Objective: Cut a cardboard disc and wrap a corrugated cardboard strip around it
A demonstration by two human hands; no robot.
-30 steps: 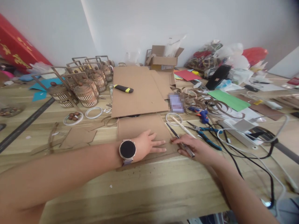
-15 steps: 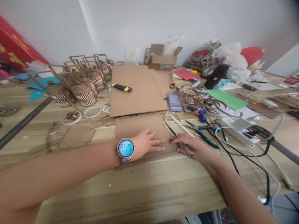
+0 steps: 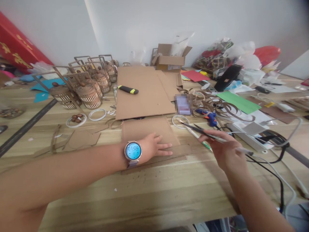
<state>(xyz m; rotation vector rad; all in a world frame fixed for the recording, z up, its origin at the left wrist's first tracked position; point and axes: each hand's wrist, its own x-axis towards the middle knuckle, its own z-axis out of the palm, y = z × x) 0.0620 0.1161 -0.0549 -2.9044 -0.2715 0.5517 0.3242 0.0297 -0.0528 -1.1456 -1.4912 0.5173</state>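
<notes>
My left hand [image 3: 153, 146], with a watch [image 3: 133, 150] at its wrist, lies flat with fingers spread on a small cardboard sheet [image 3: 149, 127] near the table's front. To the right, my right hand [image 3: 224, 149] is raised off the cardboard, its fingers closed around a slim dark pen-like tool [image 3: 193, 126]. The tool's pointed end faces left; its exact kind is unclear. Below it lies a thin white stick [image 3: 193, 132] with a green part. A white ring [image 3: 180, 121] is just beyond the tool's tip. Pliers there are largely hidden by my right hand.
A large cardboard sheet [image 3: 145, 93] bears a utility knife [image 3: 127, 89]. Lidded bamboo baskets [image 3: 89, 96] with tall handles stand at left, near rings and brown beads [image 3: 76, 118]. At right are a blue glue gun [image 3: 208, 116], brown strips, a power strip [image 3: 251, 138] and cables.
My right hand has lifted from the cardboard's right edge and moved right with the pen-like tool, which now tilts differently. My left hand stays flat on the cardboard. The view has shifted slightly.
</notes>
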